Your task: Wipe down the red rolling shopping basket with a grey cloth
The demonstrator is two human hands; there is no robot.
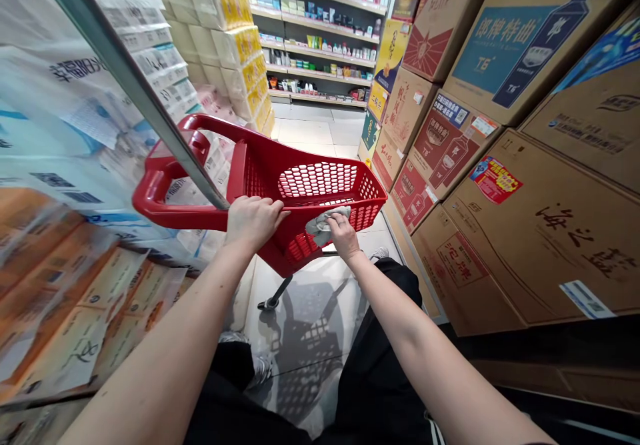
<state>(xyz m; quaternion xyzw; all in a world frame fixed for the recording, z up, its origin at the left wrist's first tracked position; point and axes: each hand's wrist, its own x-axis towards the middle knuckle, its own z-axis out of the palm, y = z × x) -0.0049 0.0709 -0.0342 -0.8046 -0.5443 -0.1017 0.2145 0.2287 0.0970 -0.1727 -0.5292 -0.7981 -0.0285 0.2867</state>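
Note:
A red plastic shopping basket cart stands sideways in front of me, with perforated walls and a wheeled leg below. My left hand is wrapped over its near rim, close to where a metal pole meets the cart. Further along the same side, my right hand is closed on a crumpled grey-white cloth, which lies against the perforated wall. No goods show inside the visible part of the cart.
Stacked cardboard cartons line the right side. Tissue packs and orange packages are piled on the left. Shelves of small products stand at the back, beyond the tiled floor.

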